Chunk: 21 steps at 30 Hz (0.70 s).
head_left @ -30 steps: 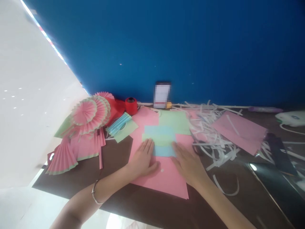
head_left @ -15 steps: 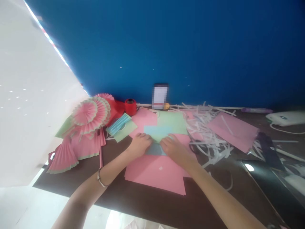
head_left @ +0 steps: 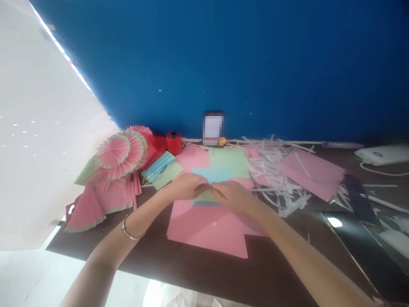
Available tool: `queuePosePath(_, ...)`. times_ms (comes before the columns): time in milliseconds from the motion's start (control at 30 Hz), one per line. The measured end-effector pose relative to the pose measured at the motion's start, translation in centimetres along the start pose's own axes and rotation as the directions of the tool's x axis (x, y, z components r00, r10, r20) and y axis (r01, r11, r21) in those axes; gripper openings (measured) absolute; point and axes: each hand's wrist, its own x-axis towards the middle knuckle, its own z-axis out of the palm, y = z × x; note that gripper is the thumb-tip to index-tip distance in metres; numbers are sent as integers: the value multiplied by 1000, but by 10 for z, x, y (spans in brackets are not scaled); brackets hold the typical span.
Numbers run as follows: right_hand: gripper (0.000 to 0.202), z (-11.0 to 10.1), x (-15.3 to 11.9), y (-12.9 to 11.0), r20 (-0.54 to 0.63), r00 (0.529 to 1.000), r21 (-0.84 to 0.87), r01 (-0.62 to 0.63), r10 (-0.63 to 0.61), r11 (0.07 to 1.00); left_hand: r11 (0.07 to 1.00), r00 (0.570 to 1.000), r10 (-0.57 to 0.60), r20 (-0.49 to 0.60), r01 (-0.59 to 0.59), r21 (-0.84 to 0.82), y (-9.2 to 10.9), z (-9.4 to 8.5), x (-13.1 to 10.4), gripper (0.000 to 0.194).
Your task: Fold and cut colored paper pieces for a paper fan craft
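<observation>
Red roll [head_left: 174,144] near blue wall [head_left: 243,64]; purple pen [head_left: 342,145] beside white corded device [head_left: 383,155].

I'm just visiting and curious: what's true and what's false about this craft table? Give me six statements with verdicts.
1. A bracelet circles the left arm. True.
2. The left hand and right hand are far apart. False: they are close together above light blue paper.
3. Pink sheets lie under that paper. True.
4. The heap of white strips is left of the hands. False: it lies to the right.
5. The red roll stands right of the pleated fans. True.
6. The wall is yellow. False: it is blue.
</observation>
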Motion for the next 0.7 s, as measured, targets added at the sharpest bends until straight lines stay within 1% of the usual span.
queuePosePath(100, 27, -6, -7, -3, 57, 998, 64, -6, 2, 998, 996, 999, 8, 47, -4, -94, 1, -1, -3, 24)
queuePosePath(200, 26, -11, -15, -2, 84, 996, 133, -38, 27, 990, 979, 996, 1, 92, 18, -201, -3, -4, -6, 23)
queuePosePath(300, 26, -11, -24, 6, 113, 992, 201, -83, 61, 976, 962, 993, -27, 115, 57, -265, -13, -9, -11, 21)
queuePosePath(367, 27, -9, -31, 16, 119, 990, 231, -108, 82, 967, 959, 989, -65, 132, 99, -266, -22, -11, -16, 21)
queuePosePath(467, 28, -7, -43, 34, 77, 987, 233, -157, 143, 960, 957, 977, -175, 124, 198, -210, -32, -15, -25, 23)
queuePosePath(533, 29, -6, -48, 40, 31, 982, 247, -187, 185, 951, 953, 972, -212, 105, 230, -199, -31, -16, -29, 24)
queuePosePath(600, 28, -5, -48, 36, -39, 980, 286, -178, 197, 942, 964, 979, -176, 105, 193, -182, -24, -14, -29, 23)
queuePosePath(667, 30, -3, -43, 24, -107, 979, 308, -135, 176, 942, 978, 988, -114, 108, 130, -161, -13, -11, -25, 21)
queuePosePath(700, 32, -1, -40, 17, -115, 982, 298, -111, 151, 948, 979, 989, -92, 116, 111, -171, -8, -9, -23, 22)
